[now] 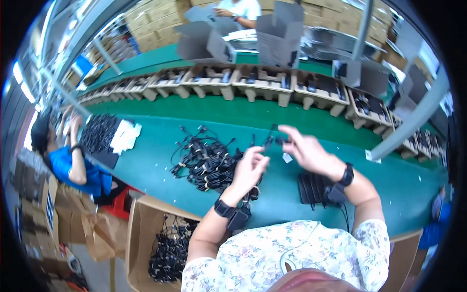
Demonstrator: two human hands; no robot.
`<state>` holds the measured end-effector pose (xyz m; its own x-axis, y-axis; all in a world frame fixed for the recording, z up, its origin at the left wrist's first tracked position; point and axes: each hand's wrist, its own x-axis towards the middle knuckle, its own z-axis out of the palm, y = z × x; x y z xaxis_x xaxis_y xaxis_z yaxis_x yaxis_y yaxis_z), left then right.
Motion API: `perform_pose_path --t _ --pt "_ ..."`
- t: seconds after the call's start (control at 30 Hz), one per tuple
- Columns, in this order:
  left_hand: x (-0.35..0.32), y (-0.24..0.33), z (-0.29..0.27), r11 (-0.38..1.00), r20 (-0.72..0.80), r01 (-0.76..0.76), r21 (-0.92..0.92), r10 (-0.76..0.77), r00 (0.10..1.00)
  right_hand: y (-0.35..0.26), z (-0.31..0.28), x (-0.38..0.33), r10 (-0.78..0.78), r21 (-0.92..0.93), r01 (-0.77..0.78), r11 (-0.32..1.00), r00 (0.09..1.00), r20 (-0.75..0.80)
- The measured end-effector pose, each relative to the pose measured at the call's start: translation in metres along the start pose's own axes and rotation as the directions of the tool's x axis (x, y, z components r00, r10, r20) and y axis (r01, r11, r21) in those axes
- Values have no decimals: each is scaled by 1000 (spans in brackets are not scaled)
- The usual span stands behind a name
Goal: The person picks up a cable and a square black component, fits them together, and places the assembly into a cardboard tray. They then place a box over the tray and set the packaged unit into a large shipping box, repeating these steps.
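Above the green table, my left hand (250,168) pinches a short black cable (269,141) between thumb and fingers. My right hand (307,150) is closed at the other end of this cable, thumb and forefinger on its dark plug part, which is partly hidden. Just below the right hand shows a small white tag (287,157). A tangled heap of bundled black cables (206,160) lies to the left of my left hand. Under my right forearm, several flat black pieces (311,189) rest side by side on the table.
Beyond the table (158,170), a row of cardboard trays (262,80) with black devices stands on a green conveyor. At lower left is a carton (141,243) of black cables. A grey post (413,121) rises at right. A co-worker in blue (78,165) sits left; another person stands behind.
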<state>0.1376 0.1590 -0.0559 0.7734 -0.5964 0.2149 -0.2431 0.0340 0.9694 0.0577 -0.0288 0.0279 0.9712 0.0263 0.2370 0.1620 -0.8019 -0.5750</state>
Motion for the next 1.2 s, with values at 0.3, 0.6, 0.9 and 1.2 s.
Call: perform_pose_path --t 0.3,0.6,0.9,1.2 --pt "6 -32 -22 908 -216 -149 393 248 944 147 -123 122 248 -349 -386 854 891 -379" --pt "1 -34 -39 892 -226 -186 413 298 927 121 -124 183 439 -459 -454 764 887 -147" --pt "5 -29 -27 947 -198 -153 281 213 957 148 -105 180 404 -753 -347 559 907 -118" --pt "3 -12 -15 896 -159 -184 405 268 950 231 -43 191 440 -221 -846 485 455 -774"
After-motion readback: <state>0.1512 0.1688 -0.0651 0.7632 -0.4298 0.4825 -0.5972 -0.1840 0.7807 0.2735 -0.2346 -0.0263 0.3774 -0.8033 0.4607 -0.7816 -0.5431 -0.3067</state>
